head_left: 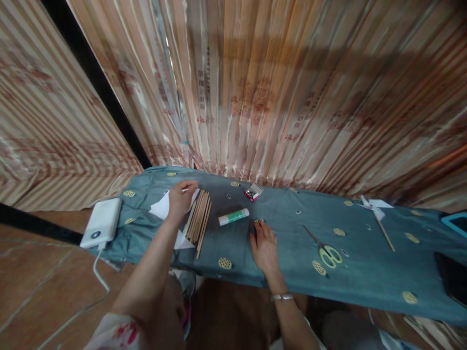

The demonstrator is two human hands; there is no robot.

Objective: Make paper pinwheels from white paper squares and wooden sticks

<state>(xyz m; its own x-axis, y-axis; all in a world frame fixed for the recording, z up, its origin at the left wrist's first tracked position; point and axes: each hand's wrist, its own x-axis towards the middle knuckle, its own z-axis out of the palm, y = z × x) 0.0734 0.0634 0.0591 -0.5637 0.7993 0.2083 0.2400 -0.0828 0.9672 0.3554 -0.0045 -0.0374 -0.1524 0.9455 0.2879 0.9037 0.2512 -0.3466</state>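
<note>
My left hand (179, 199) is over white paper (160, 206) at the left of the cloth. Its fingers are pinched together, and a small white bit shows by the fingertips; whether it belongs to the paper I cannot tell. Just right of this hand lies a bundle of thin wooden sticks (200, 218), with a white paper corner (184, 241) poking out beneath. My right hand (265, 247) rests on the cloth, fingers stretched out and holding nothing visible. A glue stick (233, 217) with a green label lies between the hands. Beyond it sits a small open box (253, 192) of dark little pieces.
Green-handled scissors (328, 253) lie right of my right hand. Farther right is a white paper pinwheel (375, 209) on a stick. A white power bank (102, 222) with a cable stands at the left end; a dark phone-like object (450, 277) lies at the right edge. Striped curtain hangs behind.
</note>
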